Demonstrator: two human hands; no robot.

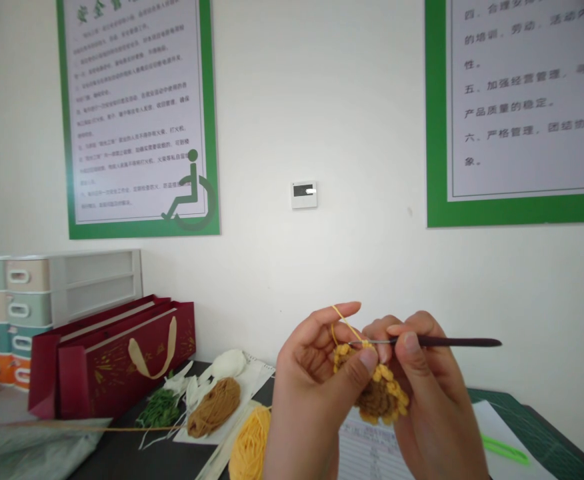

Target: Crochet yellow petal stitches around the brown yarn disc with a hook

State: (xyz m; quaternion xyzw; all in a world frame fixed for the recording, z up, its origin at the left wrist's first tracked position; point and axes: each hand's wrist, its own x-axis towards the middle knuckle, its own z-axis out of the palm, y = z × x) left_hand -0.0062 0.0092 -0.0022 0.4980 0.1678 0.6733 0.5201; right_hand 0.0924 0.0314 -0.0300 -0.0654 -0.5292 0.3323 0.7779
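Between thumb and fingers, my left hand [317, 380] pinches a round crochet piece [379, 393], brown in the middle with a yellow edge. A strand of yellow yarn [347, 322] runs over my raised left index finger down to the piece. My right hand [429, 373] grips a crochet hook [452, 342] with a dark handle, held level. The hook's thin metal shaft reaches left to the piece's top edge, by my left thumb. Below my left wrist lies a yellow yarn ball [251, 445], partly hidden by it.
On the dark table are a brown yarn ball [215, 408], green yarn [161, 408] and white yarn [229, 364]. Dark red gift bags [122, 353] and a drawer unit [97, 280] stand at left. Written paper [372, 448], a green cutting mat [537, 423] and a bright green tool [506, 450] lie at right.
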